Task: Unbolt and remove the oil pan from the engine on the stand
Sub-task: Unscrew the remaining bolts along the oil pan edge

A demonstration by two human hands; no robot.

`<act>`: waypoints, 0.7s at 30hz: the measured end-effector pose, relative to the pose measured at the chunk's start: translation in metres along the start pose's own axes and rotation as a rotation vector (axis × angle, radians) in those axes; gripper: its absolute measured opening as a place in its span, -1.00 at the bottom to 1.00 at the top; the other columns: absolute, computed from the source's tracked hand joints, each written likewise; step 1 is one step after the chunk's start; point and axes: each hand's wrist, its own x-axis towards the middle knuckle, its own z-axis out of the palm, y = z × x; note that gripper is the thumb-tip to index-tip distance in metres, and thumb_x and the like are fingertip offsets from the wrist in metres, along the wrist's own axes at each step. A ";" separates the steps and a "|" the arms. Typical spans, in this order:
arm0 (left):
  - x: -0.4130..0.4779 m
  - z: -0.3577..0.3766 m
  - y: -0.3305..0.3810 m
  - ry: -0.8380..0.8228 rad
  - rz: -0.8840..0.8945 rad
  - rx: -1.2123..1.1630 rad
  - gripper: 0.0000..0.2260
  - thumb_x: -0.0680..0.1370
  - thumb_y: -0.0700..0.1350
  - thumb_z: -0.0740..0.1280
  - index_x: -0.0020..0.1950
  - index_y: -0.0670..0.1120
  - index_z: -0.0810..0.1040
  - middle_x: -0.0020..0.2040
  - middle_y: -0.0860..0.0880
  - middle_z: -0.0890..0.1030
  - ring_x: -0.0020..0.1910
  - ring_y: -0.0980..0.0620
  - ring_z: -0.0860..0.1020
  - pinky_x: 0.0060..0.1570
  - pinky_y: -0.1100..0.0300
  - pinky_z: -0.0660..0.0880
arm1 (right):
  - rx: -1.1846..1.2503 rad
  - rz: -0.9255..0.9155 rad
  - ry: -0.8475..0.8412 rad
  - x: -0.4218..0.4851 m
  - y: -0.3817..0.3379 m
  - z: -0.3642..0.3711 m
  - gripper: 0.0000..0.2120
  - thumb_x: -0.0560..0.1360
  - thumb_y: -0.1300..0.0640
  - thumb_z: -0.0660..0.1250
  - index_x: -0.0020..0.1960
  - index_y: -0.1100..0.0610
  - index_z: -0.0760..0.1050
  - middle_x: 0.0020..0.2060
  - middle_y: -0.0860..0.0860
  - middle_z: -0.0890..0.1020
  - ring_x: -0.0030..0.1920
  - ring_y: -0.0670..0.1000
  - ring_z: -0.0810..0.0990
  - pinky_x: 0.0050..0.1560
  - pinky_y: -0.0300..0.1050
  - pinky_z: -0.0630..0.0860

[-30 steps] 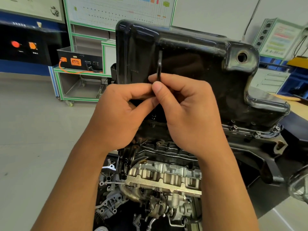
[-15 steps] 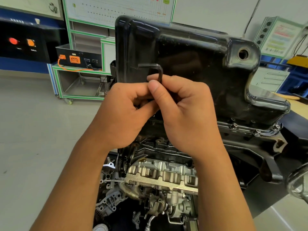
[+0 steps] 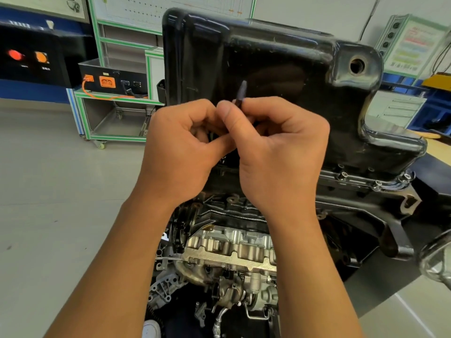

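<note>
A glossy black oil pan point(image 3: 280, 76) sits on top of the upturned engine point(image 3: 234, 254) on the stand, with a drain hole point(image 3: 357, 65) at its upper right. My right hand point(image 3: 275, 152) and my left hand point(image 3: 183, 152) meet in front of the pan's near flange. Both pinch a black hex key point(image 3: 242, 91), whose short arm sticks up above my fingers, blurred. The key's lower end and the bolt it sits in are hidden behind my hands. Several bolts point(image 3: 377, 184) stand along the pan's right flange.
A green-framed cart point(image 3: 114, 118) with a black box and an orange cable stands at the back left. A display board point(image 3: 170, 13) hangs behind it. A blue cabinet point(image 3: 434, 106) is at the right. Grey floor point(image 3: 48, 179) spreads to the left.
The hex key's bent arm has turned: it stood upright, then pointed left, and now points up and slightly right. Both hands stayed in place, and my fingers shifted on the key.
</note>
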 end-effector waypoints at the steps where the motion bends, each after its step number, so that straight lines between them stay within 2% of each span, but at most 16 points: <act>1: 0.000 -0.003 0.000 -0.050 -0.005 -0.023 -0.95 0.53 -0.15 0.43 -0.02 -0.04 0.66 -0.29 0.17 0.63 -0.42 -0.14 0.54 -0.45 0.09 0.52 | -0.005 -0.002 -0.030 0.000 0.000 -0.001 -0.95 0.48 0.25 0.50 -0.09 0.24 0.70 -0.27 0.08 0.69 -0.23 0.01 0.66 -0.18 -0.05 0.60; 4: 0.002 -0.013 0.000 -0.180 -0.018 -0.096 -0.84 0.61 -0.21 0.33 0.14 -0.05 0.64 -0.23 -0.03 0.68 -0.41 -0.09 0.57 -0.40 0.09 0.55 | -0.076 -0.032 -0.164 0.001 -0.001 -0.005 -0.85 0.59 0.25 0.35 -0.06 0.27 0.67 -0.24 0.13 0.67 -0.21 0.03 0.63 -0.19 -0.02 0.56; 6: 0.002 -0.016 0.000 -0.186 -0.027 -0.089 -0.80 0.62 -0.24 0.31 0.17 -0.01 0.63 -0.26 -0.12 0.67 -0.43 -0.10 0.56 -0.40 0.07 0.55 | -0.142 -0.034 -0.230 0.002 -0.002 -0.007 -0.79 0.64 0.23 0.26 -0.04 0.29 0.63 -0.21 0.13 0.66 -0.17 0.04 0.62 -0.15 0.02 0.53; 9: 0.000 -0.014 0.000 -0.136 -0.015 -0.058 -0.83 0.58 -0.15 0.35 0.11 0.07 0.61 -0.22 -0.26 0.67 -0.31 -0.32 0.60 -0.32 -0.14 0.58 | -0.179 -0.033 -0.263 0.003 -0.003 -0.006 -0.78 0.65 0.21 0.22 0.01 0.30 0.61 -0.17 0.12 0.65 -0.13 0.04 0.61 -0.10 0.07 0.52; 10: 0.000 -0.013 0.000 -0.111 -0.005 -0.055 -0.85 0.57 -0.14 0.37 0.09 0.07 0.61 -0.19 -0.26 0.68 -0.26 -0.37 0.61 -0.28 -0.19 0.57 | -0.171 -0.034 -0.261 0.003 -0.003 -0.006 -0.78 0.64 0.21 0.24 0.01 0.30 0.62 -0.19 0.12 0.65 -0.15 0.05 0.61 -0.11 0.08 0.52; 12: 0.000 -0.011 -0.001 -0.056 0.010 -0.052 -0.88 0.54 -0.16 0.41 0.03 0.03 0.63 -0.17 -0.19 0.69 -0.24 -0.32 0.62 -0.27 -0.17 0.58 | -0.142 -0.039 -0.227 0.003 -0.003 -0.004 -0.81 0.61 0.20 0.32 -0.05 0.30 0.63 -0.29 0.12 0.61 -0.25 0.05 0.57 -0.20 0.06 0.51; 14: 0.001 -0.008 -0.001 -0.013 0.007 -0.035 -0.88 0.50 -0.17 0.47 -0.05 0.04 0.63 -0.24 -0.09 0.67 -0.33 -0.20 0.59 -0.35 0.01 0.59 | -0.113 -0.043 -0.134 0.003 -0.003 -0.003 -0.87 0.54 0.19 0.45 -0.11 0.27 0.66 -0.35 0.11 0.60 -0.32 0.06 0.56 -0.27 0.02 0.52; 15: 0.001 -0.005 -0.002 0.001 0.002 -0.021 -0.88 0.49 -0.17 0.49 -0.08 0.05 0.62 -0.30 -0.06 0.64 -0.40 -0.13 0.55 -0.44 0.16 0.52 | -0.091 -0.039 -0.085 0.002 -0.003 -0.002 -0.90 0.51 0.20 0.48 -0.12 0.23 0.68 -0.35 0.08 0.64 -0.31 0.04 0.60 -0.26 0.01 0.55; 17: 0.000 -0.001 -0.002 0.003 -0.001 0.006 -0.88 0.49 -0.17 0.48 -0.10 0.04 0.61 -0.38 -0.01 0.58 -0.49 0.00 0.46 -0.47 0.35 0.36 | -0.067 -0.020 -0.048 0.002 -0.004 -0.002 -0.93 0.51 0.21 0.47 -0.11 0.20 0.71 -0.30 0.05 0.69 -0.25 0.02 0.66 -0.21 0.02 0.59; 18: 0.000 -0.001 -0.002 -0.015 0.004 0.010 -0.89 0.51 -0.18 0.46 -0.08 0.03 0.61 -0.37 0.05 0.58 -0.50 0.08 0.46 -0.46 0.39 0.35 | -0.077 -0.017 -0.067 0.002 -0.004 -0.002 -0.91 0.53 0.21 0.45 -0.11 0.20 0.71 -0.29 0.05 0.69 -0.24 0.02 0.66 -0.20 0.02 0.58; 19: -0.001 -0.002 -0.001 -0.047 0.016 0.003 -0.90 0.54 -0.19 0.42 -0.04 0.02 0.62 -0.33 0.09 0.60 -0.46 0.12 0.50 -0.44 0.38 0.40 | -0.104 -0.026 -0.101 0.002 -0.005 -0.002 -0.88 0.56 0.21 0.41 -0.10 0.20 0.70 -0.29 0.05 0.68 -0.24 0.01 0.65 -0.20 0.00 0.57; 21: -0.001 -0.005 -0.001 -0.136 0.033 -0.030 -0.89 0.60 -0.20 0.34 0.03 -0.04 0.64 -0.23 0.02 0.66 -0.30 0.03 0.62 -0.36 0.13 0.56 | -0.175 -0.057 -0.176 0.003 -0.006 -0.003 -0.85 0.60 0.22 0.34 -0.05 0.22 0.67 -0.25 0.07 0.64 -0.20 0.00 0.62 -0.17 -0.02 0.55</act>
